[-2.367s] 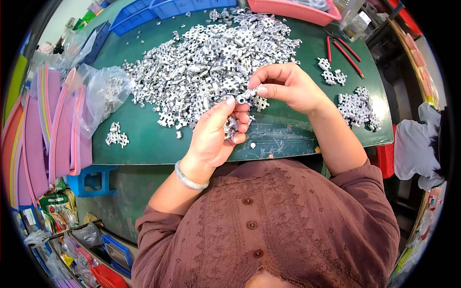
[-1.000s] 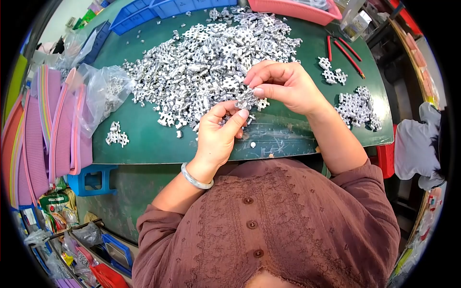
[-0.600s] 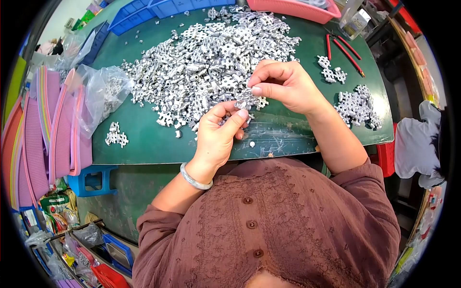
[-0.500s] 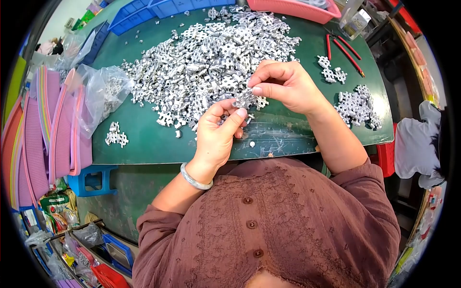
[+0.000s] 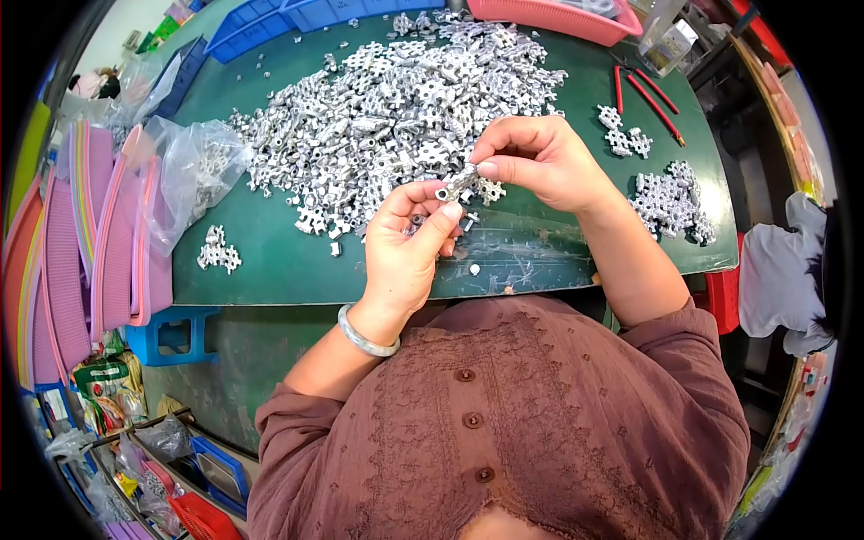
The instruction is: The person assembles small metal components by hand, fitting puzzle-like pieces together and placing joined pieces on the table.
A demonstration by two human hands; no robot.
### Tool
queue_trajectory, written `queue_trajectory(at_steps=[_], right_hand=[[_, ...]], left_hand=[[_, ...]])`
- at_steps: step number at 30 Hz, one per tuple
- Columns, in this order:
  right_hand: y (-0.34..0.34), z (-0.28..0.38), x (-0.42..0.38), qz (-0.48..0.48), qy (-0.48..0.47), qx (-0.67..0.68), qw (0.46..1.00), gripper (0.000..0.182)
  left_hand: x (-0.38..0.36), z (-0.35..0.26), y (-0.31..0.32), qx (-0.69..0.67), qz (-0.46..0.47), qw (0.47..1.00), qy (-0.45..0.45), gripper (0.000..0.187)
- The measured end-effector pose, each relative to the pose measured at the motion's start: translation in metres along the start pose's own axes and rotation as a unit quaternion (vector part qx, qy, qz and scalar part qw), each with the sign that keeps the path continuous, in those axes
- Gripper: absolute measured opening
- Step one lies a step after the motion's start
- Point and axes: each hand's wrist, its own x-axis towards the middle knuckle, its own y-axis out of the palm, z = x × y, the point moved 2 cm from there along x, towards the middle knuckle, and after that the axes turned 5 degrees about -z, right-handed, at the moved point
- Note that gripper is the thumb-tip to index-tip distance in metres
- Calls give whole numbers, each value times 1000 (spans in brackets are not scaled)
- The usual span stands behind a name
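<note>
Between my hands is a small silvery metal piece, held just above the near edge of a big heap of similar pieces. My left hand pinches its lower end between thumb and fingers, and more small pieces show among the curled fingers. My right hand grips the upper end of the same piece with thumb and forefinger. The fingers hide part of it, so its full shape does not show. A small white round bit lies on the green table below my hands.
Red-handled pliers lie at the right, above a cluster of metal pieces. A smaller group sits at left, near a clear plastic bag. Blue trays and a pink basket line the back.
The metal piece has turned between my fingers and now shows a round end with a hole. My hands stay in nearly the same place.
</note>
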Motion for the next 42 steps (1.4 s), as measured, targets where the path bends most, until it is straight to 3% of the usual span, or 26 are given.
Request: queue_trajectory(at_steps=[23,29,32,42], right_hand=[[-3,-3,-1,15,10,44,999,13],[-2,-4,0,28,-19,31,999,13],[-3,-4,0,34,-24,30,999,14],[-1,-5,0,35,-9,67,997,26]], left_hand=[[-5,-9,3,-25,-15,999,22,15],[-3,-7,1,-22,3,998,63,24],[-5,-10,5,-22,-21,998,59,31],[-2,3,-1,-51,4,998,-36,25]])
